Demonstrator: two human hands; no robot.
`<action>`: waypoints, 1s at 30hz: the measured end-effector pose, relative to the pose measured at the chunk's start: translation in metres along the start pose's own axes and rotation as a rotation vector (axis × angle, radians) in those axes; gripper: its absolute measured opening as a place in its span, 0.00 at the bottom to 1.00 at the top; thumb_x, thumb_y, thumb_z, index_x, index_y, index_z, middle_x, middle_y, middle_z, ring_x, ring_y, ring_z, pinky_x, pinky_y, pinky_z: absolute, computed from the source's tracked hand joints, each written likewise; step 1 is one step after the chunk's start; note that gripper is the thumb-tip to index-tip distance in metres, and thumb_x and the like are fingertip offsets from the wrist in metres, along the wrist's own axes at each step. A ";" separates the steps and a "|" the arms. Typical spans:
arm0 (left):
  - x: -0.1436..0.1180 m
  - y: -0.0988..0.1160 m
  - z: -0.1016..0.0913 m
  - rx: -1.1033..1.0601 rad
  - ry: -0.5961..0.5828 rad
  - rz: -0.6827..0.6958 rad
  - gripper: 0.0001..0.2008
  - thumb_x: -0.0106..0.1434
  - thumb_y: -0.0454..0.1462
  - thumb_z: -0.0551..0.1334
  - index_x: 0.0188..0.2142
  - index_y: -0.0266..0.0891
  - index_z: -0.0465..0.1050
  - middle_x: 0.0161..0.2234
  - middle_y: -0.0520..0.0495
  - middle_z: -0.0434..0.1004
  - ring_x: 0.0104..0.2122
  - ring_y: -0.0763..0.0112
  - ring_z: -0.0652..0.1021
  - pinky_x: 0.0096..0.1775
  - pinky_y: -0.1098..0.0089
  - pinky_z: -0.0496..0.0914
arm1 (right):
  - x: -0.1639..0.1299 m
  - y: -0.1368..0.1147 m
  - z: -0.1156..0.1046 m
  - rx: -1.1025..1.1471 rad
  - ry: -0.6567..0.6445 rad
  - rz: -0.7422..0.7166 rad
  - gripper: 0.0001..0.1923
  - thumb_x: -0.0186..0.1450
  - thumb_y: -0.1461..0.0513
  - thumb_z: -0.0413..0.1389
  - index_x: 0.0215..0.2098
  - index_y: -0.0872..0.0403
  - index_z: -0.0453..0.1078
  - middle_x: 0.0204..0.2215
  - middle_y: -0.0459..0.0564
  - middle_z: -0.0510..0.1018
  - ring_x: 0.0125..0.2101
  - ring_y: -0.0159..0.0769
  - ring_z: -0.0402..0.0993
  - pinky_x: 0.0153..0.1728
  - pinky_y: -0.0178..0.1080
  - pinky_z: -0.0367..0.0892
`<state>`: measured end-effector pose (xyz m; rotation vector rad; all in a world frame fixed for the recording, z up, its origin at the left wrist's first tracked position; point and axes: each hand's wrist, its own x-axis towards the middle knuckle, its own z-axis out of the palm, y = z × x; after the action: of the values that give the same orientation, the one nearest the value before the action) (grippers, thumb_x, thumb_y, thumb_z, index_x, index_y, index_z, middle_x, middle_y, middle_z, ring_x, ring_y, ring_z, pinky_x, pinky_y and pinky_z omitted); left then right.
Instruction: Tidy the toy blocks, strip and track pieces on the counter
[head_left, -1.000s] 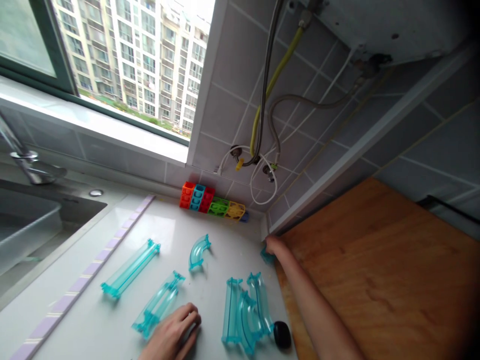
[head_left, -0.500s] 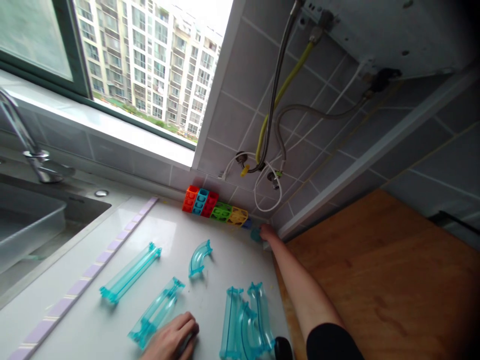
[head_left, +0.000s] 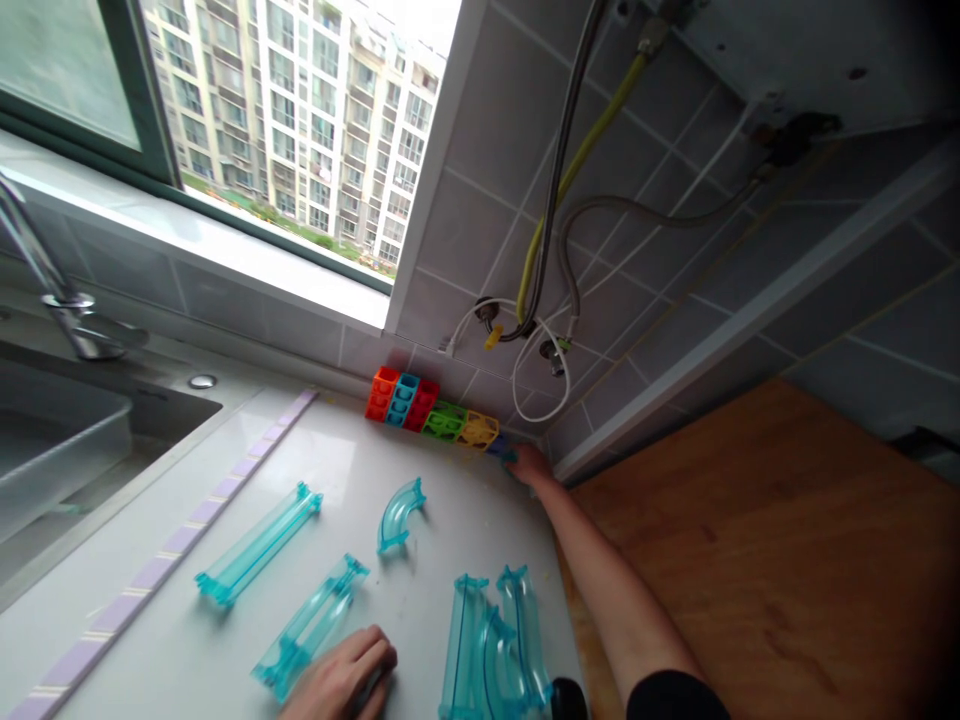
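The right hand [head_left: 529, 463] is stretched far forward to the back corner of the desk [head_left: 187, 640], its fingers curled around a small teal piece [head_left: 511, 456] that shows only as a sliver at the fingertips; whether they pinch it or merely press on it cannot be told. That piece lies touching the right end of a row of colourful lattice blocks [head_left: 431, 413] standing along the tiled wall [head_left: 465, 220], so the row runs off to the left from the right hand, its long axis parallel to the wall. The left hand [head_left: 341, 680] rests low and near the body, fingers loosely bent and laid flat on the desk, touching the near end of a straight clear-teal track [head_left: 309, 624] whose long axis slants away to the upper right. The right hand is by far the nearer to the blocks; the left is well apart from them. Counted: the row holds five visible blocks, orange, blue, red, green and yellow. There are two separate straight tracks, the second straight track [head_left: 259, 543] lying left of the first, one short curved track [head_left: 398, 512] between the hands, and a heap of overlapping tracks [head_left: 495, 645], seemingly three, just beside the right forearm. A wooden board [head_left: 787, 540] lies to the right, a sink [head_left: 52, 440] to the left.
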<state>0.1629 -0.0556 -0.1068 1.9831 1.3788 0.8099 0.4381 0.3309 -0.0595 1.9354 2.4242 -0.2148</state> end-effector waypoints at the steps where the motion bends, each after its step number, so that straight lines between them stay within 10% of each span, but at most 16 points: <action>1: 0.000 0.001 0.000 0.000 -0.004 -0.005 0.07 0.75 0.36 0.53 0.42 0.45 0.69 0.40 0.47 0.78 0.38 0.66 0.82 0.40 0.69 0.75 | -0.003 -0.002 -0.001 0.017 0.017 -0.004 0.18 0.72 0.54 0.61 0.56 0.54 0.73 0.56 0.55 0.77 0.54 0.46 0.76 0.55 0.55 0.73; 8: -0.001 0.000 -0.001 -0.016 -0.003 -0.031 0.07 0.75 0.36 0.54 0.42 0.45 0.70 0.40 0.46 0.79 0.38 0.64 0.82 0.41 0.68 0.75 | -0.069 -0.011 -0.016 0.212 0.291 -0.039 0.19 0.73 0.55 0.59 0.58 0.54 0.72 0.58 0.58 0.77 0.57 0.47 0.75 0.60 0.53 0.69; 19: 0.009 0.027 -0.009 -0.064 0.034 -0.087 0.10 0.75 0.44 0.56 0.48 0.46 0.74 0.43 0.48 0.83 0.35 0.67 0.83 0.41 0.67 0.77 | -0.346 -0.019 0.049 0.465 0.444 0.037 0.17 0.74 0.51 0.52 0.53 0.49 0.77 0.52 0.57 0.81 0.53 0.49 0.78 0.54 0.49 0.75; 30: 0.068 0.089 0.034 0.341 -0.119 -0.153 0.32 0.68 0.50 0.62 0.68 0.44 0.63 0.54 0.34 0.78 0.45 0.47 0.84 0.41 0.57 0.78 | -0.310 -0.040 0.044 0.264 0.128 0.130 0.20 0.72 0.56 0.54 0.61 0.47 0.71 0.55 0.56 0.79 0.52 0.49 0.81 0.50 0.43 0.74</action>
<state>0.2603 -0.0217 -0.0517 2.1032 1.6591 0.4007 0.4661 0.0168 -0.0655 2.2724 2.4414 -0.4406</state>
